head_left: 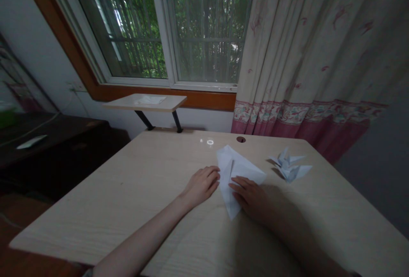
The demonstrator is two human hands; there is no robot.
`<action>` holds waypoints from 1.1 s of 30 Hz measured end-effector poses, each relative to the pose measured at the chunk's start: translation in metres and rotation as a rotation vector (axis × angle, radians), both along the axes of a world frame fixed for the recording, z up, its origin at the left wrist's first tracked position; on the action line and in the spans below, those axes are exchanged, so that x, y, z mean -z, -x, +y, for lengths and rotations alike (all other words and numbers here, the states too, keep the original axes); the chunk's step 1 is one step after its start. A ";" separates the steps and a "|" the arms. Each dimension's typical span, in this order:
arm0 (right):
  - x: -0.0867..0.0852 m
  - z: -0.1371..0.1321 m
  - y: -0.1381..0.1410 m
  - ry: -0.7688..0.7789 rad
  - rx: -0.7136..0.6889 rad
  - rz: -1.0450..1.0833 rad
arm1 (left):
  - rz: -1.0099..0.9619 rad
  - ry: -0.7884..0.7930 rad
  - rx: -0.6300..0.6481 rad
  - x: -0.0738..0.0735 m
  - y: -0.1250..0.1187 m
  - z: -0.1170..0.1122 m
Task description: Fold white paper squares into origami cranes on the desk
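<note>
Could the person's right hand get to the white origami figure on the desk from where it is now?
Probably yes. The right hand rests on the folded white paper, and the origami figure lies just beyond it. Only a strip of the wooden desk separates them, though the hand would have to leave the paper.

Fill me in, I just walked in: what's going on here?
A person sits at a desk. Their right hand lies on a folded white paper sheet, and their left hand touches its edge. To the right of the sheet lies a white origami figure.
</note>
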State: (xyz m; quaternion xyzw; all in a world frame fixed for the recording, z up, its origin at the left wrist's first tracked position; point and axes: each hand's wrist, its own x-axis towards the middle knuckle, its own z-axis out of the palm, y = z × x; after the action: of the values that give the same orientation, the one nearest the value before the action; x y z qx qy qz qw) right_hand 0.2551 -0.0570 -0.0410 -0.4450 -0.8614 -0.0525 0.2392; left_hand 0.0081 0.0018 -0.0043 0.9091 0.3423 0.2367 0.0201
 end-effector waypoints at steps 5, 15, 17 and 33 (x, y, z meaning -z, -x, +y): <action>-0.008 -0.003 0.004 0.032 0.003 0.009 | 0.028 -0.014 -0.020 -0.001 0.000 -0.001; -0.015 -0.003 0.004 -0.010 -0.012 0.000 | 0.038 0.010 -0.050 -0.002 -0.002 -0.002; -0.014 -0.003 0.003 -0.026 -0.010 -0.008 | 0.033 0.021 -0.051 -0.002 -0.002 -0.002; -0.004 0.005 -0.003 0.036 -0.044 0.062 | -0.038 0.142 -0.043 -0.007 -0.001 -0.002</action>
State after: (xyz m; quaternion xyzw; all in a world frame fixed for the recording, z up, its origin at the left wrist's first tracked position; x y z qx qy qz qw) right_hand 0.2584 -0.0524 -0.0372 -0.4318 -0.8639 -0.0181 0.2588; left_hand 0.0092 -0.0001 0.0022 0.8931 0.3773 0.2295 0.0862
